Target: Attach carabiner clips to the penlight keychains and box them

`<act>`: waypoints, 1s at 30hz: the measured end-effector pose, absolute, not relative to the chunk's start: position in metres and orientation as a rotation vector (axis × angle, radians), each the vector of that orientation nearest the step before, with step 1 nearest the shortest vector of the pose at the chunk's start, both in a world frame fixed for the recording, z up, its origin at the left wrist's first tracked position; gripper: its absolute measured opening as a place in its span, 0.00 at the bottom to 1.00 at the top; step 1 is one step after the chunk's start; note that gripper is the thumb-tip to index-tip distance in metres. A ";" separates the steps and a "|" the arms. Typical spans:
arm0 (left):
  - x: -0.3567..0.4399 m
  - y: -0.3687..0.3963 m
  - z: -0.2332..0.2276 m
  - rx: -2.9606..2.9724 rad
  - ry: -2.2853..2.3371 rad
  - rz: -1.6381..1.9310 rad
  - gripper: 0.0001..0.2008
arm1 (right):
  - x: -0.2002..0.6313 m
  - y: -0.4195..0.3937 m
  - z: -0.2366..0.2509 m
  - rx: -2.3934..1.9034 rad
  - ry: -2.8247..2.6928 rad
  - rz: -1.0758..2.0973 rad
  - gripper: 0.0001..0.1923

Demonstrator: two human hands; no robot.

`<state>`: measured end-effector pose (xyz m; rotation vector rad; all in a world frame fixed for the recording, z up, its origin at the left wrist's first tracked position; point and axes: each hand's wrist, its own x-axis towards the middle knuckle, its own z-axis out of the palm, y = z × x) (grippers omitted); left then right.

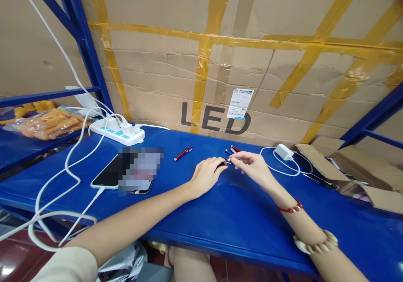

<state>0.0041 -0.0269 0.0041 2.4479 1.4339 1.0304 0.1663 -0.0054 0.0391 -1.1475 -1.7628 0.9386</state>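
Note:
My left hand [205, 176] rests low over the blue table, fingers closed around a small dark object [223, 164] that they mostly cover. Against its right end, my right hand [252, 167] pinches a small silvery metal piece [229, 160] between thumb and fingers. Whether the two pieces are joined I cannot tell. A slim red tube with a carabiner clip [181, 154] lies beyond my left hand. Just past my right fingertips are a blue tube [228, 151] and another red tube [234, 148], both partly hidden.
On the left, a white power strip [118, 131] trails white cables, one into a phone [107, 173] beside a blurred patch. A white charger [283, 152] and an opened cardboard box [362, 168] are at right. Behind stands a large taped carton [157, 76]; bagged orange items [50, 123] lie far left.

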 end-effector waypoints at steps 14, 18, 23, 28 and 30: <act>0.001 -0.020 0.003 2.504 1.258 1.119 0.10 | 0.172 0.002 0.028 -1.058 -1.856 0.949 0.13; -0.001 -0.021 0.002 2.532 1.134 1.123 0.11 | 0.173 0.004 0.023 -1.093 -1.798 1.157 0.14; -0.003 -0.021 -0.001 2.599 1.036 1.153 0.12 | 0.174 0.002 0.020 -1.138 -1.826 1.250 0.15; -0.005 -0.019 -0.004 2.652 1.020 1.200 0.14 | 0.174 -0.001 0.019 -1.145 -1.849 1.257 0.17; -0.005 -0.018 -0.004 2.649 1.029 1.184 0.13 | 0.174 -0.003 0.020 -1.164 -1.831 1.274 0.17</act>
